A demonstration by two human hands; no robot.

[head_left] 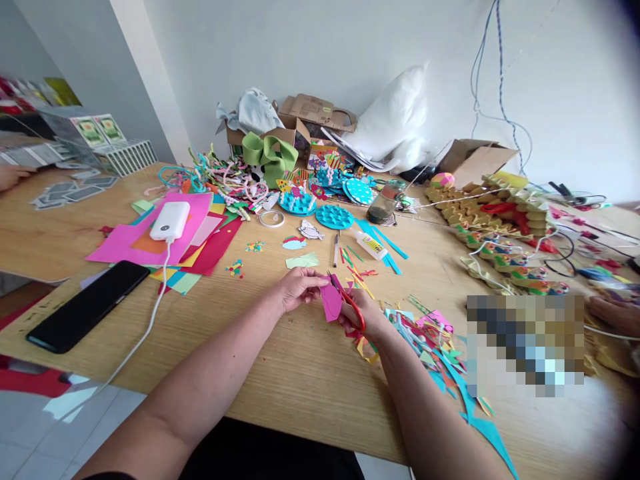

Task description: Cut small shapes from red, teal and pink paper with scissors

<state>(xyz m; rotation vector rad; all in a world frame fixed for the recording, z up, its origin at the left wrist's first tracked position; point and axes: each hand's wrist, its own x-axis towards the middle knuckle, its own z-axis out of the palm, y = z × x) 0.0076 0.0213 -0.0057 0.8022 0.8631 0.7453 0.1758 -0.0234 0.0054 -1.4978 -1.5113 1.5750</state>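
Observation:
Between thumb and fingers, my left hand [301, 288] pinches a small piece of magenta paper [331, 303] with a drawn outline on it. My right hand [364, 312] grips red-handled scissors [356, 308], their blades at the upper part of that paper. Both hands are held above the wooden table, close together. Just beyond them lie a green paper piece [302, 260], a pen [336, 249], a white glue bottle [371, 245] and thin coloured paper strips [356, 270]. Two paper fish, one white [311, 230] and one blue and red [295, 242], rest farther back.
Paper scraps [435, 353] spread right of my right forearm. Coloured sheets [135, 240] with a white power bank [170, 221] and a black phone [87, 305] lie left. Blue decorated discs [334, 217], a glass jar [386, 201] and boxes stand behind. Another person's hand [615, 313] shows at right.

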